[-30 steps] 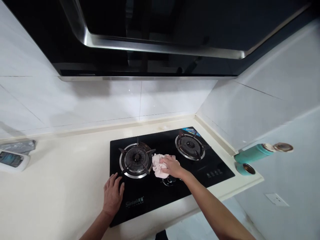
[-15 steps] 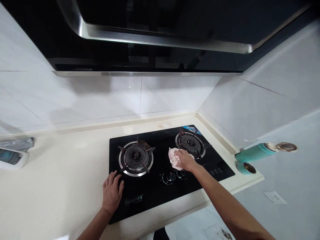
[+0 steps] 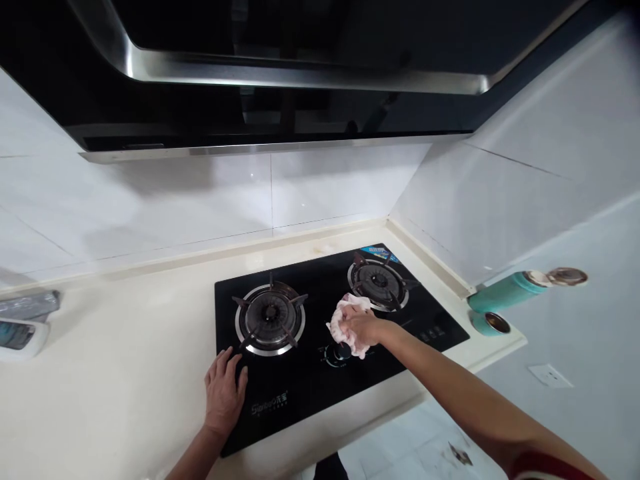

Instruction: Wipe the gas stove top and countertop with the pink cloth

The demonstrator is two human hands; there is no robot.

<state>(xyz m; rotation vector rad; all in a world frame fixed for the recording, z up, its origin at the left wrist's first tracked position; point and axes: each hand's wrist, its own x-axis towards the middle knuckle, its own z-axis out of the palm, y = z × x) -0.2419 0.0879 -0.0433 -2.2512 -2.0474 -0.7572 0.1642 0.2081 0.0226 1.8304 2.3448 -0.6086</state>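
A crumpled pale pink cloth (image 3: 345, 313) is under my right hand (image 3: 361, 328), whose fingers are closed on it. The cloth lies on the black glass gas stove (image 3: 295, 393), between the two burners and against the control knobs. One knob (image 3: 343, 351) shows beside the cloth; the other is hidden behind hand and cloth. My left hand (image 3: 225, 390) rests with fingers apart on the left edge of the stove, holding nothing. Just above it is the left burner (image 3: 271, 313). The right burner (image 3: 379, 283) stands behind the cloth.
A dark range hood (image 3: 280, 113) hangs low over the stove. At the right end of the counter (image 3: 125, 373) stand an open teal flask (image 3: 507, 292) and a teal cup (image 3: 490, 324). A white device with a screen (image 3: 23, 337) and a grey plastic packet (image 3: 30, 305) lie far left.
My right hand has moved the cloth a little left and toward me, over the right knob. My left hand stays at the stove's left edge. The view has shifted slightly.
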